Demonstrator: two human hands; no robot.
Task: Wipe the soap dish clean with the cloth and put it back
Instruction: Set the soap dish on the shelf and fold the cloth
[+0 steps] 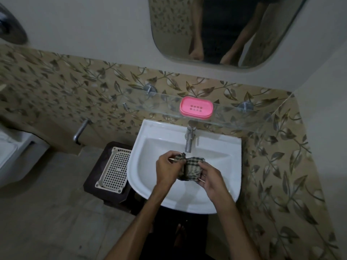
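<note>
The fingers (173, 160) of the left hand (166, 170) are curled round one bunched end of a checked beige-and-dark cotton cloth (189, 168), pinching it near the top, and the fingers (203, 174) of the right hand (211, 182) pinch the other end from the near side, so both hands are grasping the cloth between them and neither is free. Directly beneath the fingers lies the bowl of a white ceramic wash basin (150, 139), and just beyond them, over the back of the bowl, stands a plain steel pillar tap (189, 140). Farther out from the fingers, above and behind the tap, a clear glass wall shelf (244, 119) on steel pegs carries the pink oblong plastic soap dish (196, 108) with its rows of drain slots; it sits there flat, well apart from both hands and untouched. To the left of the fingers, beside the basin, a cream plastic mesh tray (114, 169) rests on a dark stool. Judging from this, the task is either at its very start or at its very end: the cloth is gathered in hand while the dish is on its shelf. Whether the dish has been wiped cannot be told from here; its surface shows no clear dirt or shine either way. If unwiped, lifting, wiping and returning all remain.
</note>
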